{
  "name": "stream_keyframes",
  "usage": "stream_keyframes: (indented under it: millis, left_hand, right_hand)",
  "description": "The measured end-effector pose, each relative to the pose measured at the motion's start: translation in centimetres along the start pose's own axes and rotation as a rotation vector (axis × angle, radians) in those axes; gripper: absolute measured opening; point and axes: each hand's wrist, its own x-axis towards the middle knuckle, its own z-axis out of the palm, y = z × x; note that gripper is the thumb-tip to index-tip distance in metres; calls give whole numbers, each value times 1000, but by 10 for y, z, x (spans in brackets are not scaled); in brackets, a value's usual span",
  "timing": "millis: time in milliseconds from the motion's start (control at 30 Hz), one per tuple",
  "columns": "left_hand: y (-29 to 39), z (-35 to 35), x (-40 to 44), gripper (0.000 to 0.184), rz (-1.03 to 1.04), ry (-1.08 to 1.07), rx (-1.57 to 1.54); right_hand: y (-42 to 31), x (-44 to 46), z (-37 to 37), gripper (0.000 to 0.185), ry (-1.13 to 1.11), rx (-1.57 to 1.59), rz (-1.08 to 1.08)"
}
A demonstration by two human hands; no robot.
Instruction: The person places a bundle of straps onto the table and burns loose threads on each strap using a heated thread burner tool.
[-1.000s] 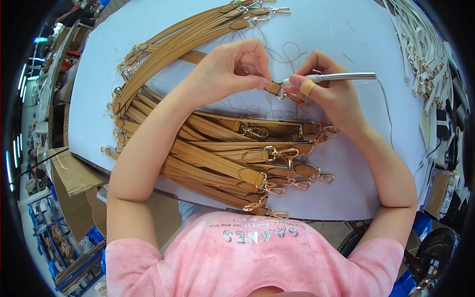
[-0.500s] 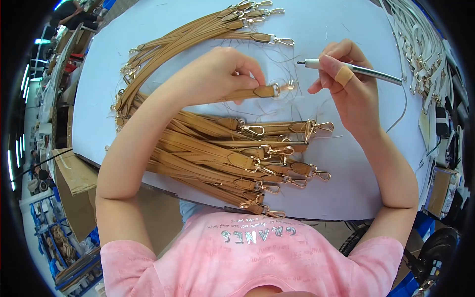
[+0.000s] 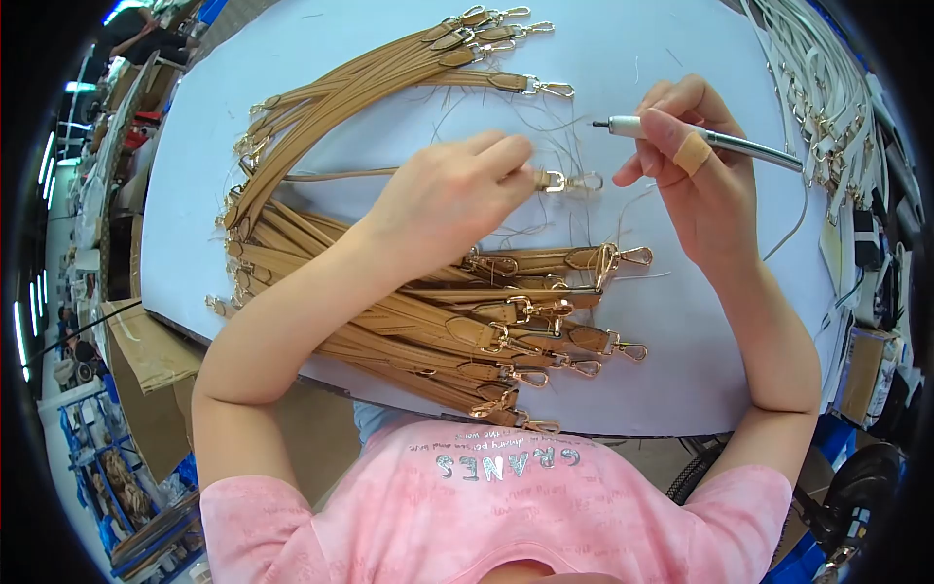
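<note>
My left hand (image 3: 459,200) is closed over a tan strap (image 3: 341,176); its palm hides part of the strap. Past my fingers shows the strap's end with a metal snap hook (image 3: 574,182). In my right hand (image 3: 705,175) is a silver pen-shaped tool (image 3: 754,149), its thin dark tip pointing left, just above and right of the hook and apart from it. A tan bandage wraps my right thumb. Loose threads (image 3: 559,131) lie around the strap's end.
A pile of tan straps (image 3: 428,336) with snap hooks lies nearest me. More tan straps (image 3: 360,83) curve across the far left. White straps (image 3: 827,107) hang at the right edge. A cardboard box (image 3: 161,360) stands left, below the white table (image 3: 681,360).
My left hand has moved toward me and slightly right, now covering more of the strap near its end. My right hand with the tool has shifted slightly right.
</note>
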Motion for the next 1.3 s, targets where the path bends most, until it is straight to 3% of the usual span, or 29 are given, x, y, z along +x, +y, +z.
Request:
stream_keyframes:
  millis: [67,167,300,433,567,1300]
  left_hand:
    - [1,0,-2,8,-42,-30,-38]
    - [-4,-5,2,10,-320,-91,-422]
    - [-7,-11,17,14,-557,-229,-569]
    - [-4,2,17,17,-429,-114,-497]
    - [-2,5,16,17,-375,-134,-447]
    - [-13,3,14,11,-503,-213,-729]
  right_hand:
    - [4,-2,-1,11,-8,-72,93]
    - [17,-3,-4,11,-29,-123,195]
    - [25,-3,-6,13,-80,-157,336]
    - [26,-1,-8,14,-104,-142,375]
    - [26,0,-10,14,-53,-95,338]
    - [29,-5,-4,17,-145,-549,252]
